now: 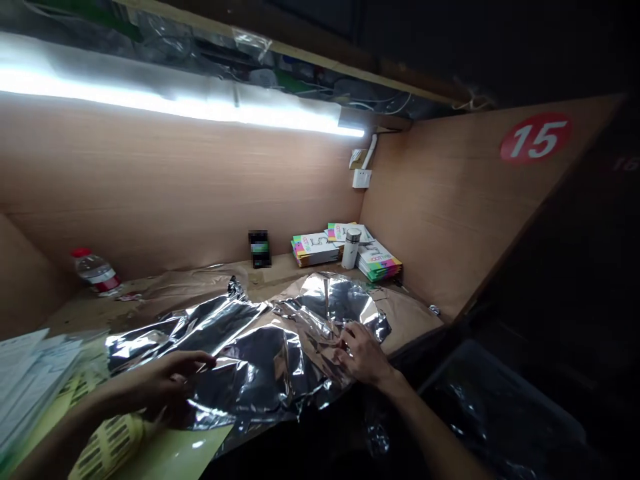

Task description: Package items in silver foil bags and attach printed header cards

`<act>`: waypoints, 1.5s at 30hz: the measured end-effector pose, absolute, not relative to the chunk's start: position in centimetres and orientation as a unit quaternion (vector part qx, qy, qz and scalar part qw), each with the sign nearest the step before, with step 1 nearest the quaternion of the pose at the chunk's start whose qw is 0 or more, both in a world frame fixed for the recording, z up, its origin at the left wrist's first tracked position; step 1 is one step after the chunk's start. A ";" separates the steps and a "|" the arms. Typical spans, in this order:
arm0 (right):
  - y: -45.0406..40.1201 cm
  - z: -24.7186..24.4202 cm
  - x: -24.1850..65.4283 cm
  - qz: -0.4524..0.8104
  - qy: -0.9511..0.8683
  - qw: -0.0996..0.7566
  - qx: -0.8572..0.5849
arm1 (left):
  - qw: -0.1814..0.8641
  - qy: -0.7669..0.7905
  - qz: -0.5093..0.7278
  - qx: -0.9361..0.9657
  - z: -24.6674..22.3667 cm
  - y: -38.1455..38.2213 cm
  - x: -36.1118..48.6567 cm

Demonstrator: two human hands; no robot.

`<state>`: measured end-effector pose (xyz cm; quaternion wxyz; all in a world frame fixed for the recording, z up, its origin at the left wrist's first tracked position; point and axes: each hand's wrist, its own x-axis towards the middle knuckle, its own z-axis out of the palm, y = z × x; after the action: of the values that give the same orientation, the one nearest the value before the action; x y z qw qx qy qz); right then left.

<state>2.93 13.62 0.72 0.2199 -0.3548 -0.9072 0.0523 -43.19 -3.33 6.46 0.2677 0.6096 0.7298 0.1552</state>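
Note:
A crumpled silver foil sheet [260,357] spreads across the front of the bench, its surface creased and shiny. At its left end is my left hand [173,380], index finger stretched over the foil and the other fingers partly in shadow; I see nothing held in it. My right hand [364,353] is at the right part of the sheet, fingers bent and closed on a fold of the foil. Its fingertips are partly hidden by the creases. Brown paper [410,317] lies beneath and beside the foil on the right.
Behind the foil stand a white flask [351,249], stacks of colourful printed boxes [316,249] and a dark phone-like object [260,249]. A red-capped bottle [97,272] leans at the left. Papers [30,380] and a yellow sheet [170,450] lie front left. Cardboard walls [450,200] enclose the bench.

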 end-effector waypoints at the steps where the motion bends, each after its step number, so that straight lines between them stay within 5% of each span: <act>1: 13.7 1.0 2.7 0.060 -0.911 0.210 -0.350 | 0.247 0.731 0.154 0.617 7.1 -3.7 -42.5; 4: 14.8 2.2 1.0 0.070 -0.897 0.190 -0.393 | 0.031 0.709 0.214 0.672 8.9 -2.1 -36.4; 7: 17.3 3.3 -1.9 0.048 -0.854 0.171 -0.490 | -0.068 0.604 0.218 0.764 9.1 1.9 -28.5; 11: 20.7 3.2 -4.6 0.054 -0.820 0.085 -0.563 | -0.033 0.593 0.078 0.801 5.8 4.8 -26.6; 17: 22.3 -0.2 -4.5 0.066 -0.826 0.063 -0.556 | 0.052 0.669 0.029 0.741 0.6 -0.8 -36.8; 22: 23.6 -0.8 -4.5 0.049 -0.864 0.072 -0.496 | 0.016 0.759 0.070 0.648 2.2 -4.0 -37.0; 28: 25.7 1.0 -4.4 0.046 -0.915 0.036 -0.400 | 0.150 0.749 0.069 0.642 4.7 -6.5 -35.0; 38: 19.1 6.3 -5.0 0.027 -0.926 0.055 -0.371 | -0.051 0.592 0.026 0.804 -2.5 -16.2 -36.6; 41: 10.4 4.2 -2.6 0.124 -0.980 0.054 -0.147 | -0.115 0.578 0.051 0.806 -3.2 -17.0 -36.7; 45: 4.0 -1.2 0.9 0.047 -0.980 0.154 -0.119 | -0.115 0.501 0.087 0.854 -1.3 -17.4 -34.8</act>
<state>0.95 3.98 -1.17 0.1540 -0.1189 -0.9798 0.0473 -34.77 -17.39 -1.31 -0.1155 0.8535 0.5007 0.0868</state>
